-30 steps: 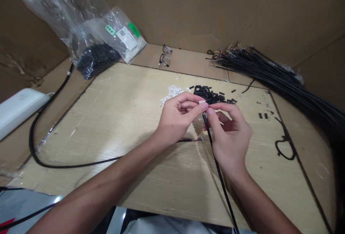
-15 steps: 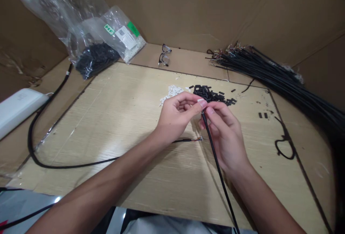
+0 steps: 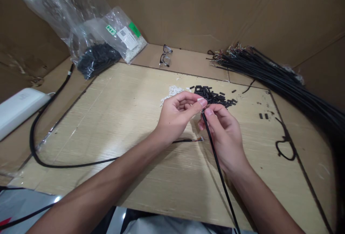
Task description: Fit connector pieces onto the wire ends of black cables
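My left hand pinches a small white connector between thumb and forefinger. Close beside it, my right hand is closed at the stripped end of a black cable, which runs down toward the table's front edge. Fine wires at the cable's tip are mostly hidden by my fingers, so I cannot tell whether they sit in the connector. Behind my hands lie a pile of white connectors and a pile of short black tubes. A second cable passes beneath my left forearm, its coloured wires ending in a white plug.
Clear plastic bags of black pieces and white pieces stand back left. Eyeglasses lie at the back. A thick bundle of black cables spans the right edge. A white box sits left, a black loop right.
My right thumb and fingertips have shifted slightly down and away from my left fingertips. The left hand keeps its pinch, and the view has shifted very slightly.
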The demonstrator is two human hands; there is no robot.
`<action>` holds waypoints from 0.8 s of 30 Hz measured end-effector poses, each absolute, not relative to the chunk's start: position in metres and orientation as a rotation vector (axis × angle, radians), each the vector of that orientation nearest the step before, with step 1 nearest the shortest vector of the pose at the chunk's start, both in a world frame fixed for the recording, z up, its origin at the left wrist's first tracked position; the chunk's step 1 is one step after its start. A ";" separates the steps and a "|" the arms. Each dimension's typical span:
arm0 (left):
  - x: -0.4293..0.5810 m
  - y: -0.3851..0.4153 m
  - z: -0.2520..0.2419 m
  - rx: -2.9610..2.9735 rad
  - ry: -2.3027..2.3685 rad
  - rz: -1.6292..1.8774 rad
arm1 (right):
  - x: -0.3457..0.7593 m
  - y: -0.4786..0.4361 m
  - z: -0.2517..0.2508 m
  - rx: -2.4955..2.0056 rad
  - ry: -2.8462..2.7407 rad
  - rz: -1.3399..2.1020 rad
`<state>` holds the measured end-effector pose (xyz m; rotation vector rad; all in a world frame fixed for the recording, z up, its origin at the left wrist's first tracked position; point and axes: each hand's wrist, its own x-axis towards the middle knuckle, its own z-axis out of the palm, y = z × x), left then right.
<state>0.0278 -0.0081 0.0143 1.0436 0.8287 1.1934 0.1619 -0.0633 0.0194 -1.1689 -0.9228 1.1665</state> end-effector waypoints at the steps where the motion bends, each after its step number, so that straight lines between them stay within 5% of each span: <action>1: 0.028 -0.008 0.015 1.042 0.823 1.195 | 0.162 -0.064 0.018 -1.193 -0.967 1.117; 11: 0.029 -0.009 0.012 1.107 0.765 1.148 | 0.157 -0.064 0.006 -1.288 -1.251 0.489; 24: 0.029 -0.009 0.011 1.196 0.777 1.240 | 0.160 -0.064 0.008 -1.259 -1.125 0.692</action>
